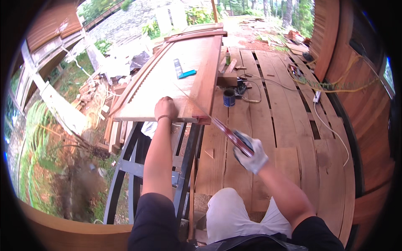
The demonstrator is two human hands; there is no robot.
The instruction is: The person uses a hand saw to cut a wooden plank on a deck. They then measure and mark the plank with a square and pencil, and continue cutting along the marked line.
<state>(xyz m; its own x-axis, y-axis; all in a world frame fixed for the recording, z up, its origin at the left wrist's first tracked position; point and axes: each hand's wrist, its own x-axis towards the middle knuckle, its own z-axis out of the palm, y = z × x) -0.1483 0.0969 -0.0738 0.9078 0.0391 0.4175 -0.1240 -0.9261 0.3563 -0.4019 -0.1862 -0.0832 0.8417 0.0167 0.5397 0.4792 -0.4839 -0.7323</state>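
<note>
Fingers of the right hand (253,154), in a grey and white glove, are closed around the handle of a saw (230,135), out at four o'clock from the middle of the view. The blade runs thin from the handle toward ten o'clock, reaching over the near right corner of a wooden panel (153,83); whether its edge touches the wood I cannot tell. The left hand (166,108) is bare, with a dark band at the wrist, and rests on the panel's near edge at six o'clock. Its fingers are bent down and mostly hidden, so I cannot tell whether they grip anything.

The panel stretches from the left hand toward twelve o'clock, with a ribbed strip along its nine o'clock side. A square (182,75) with a blue stock lies on it, just past one o'clock from the left hand. Beneath the near end is a black stand (117,188).

On the deck (259,129), a dark blue can (229,98) stands at twelve o'clock from the gloved hand, tending toward eleven. Beyond it are a wooden block (227,79) and an upright green bottle (228,57).
</note>
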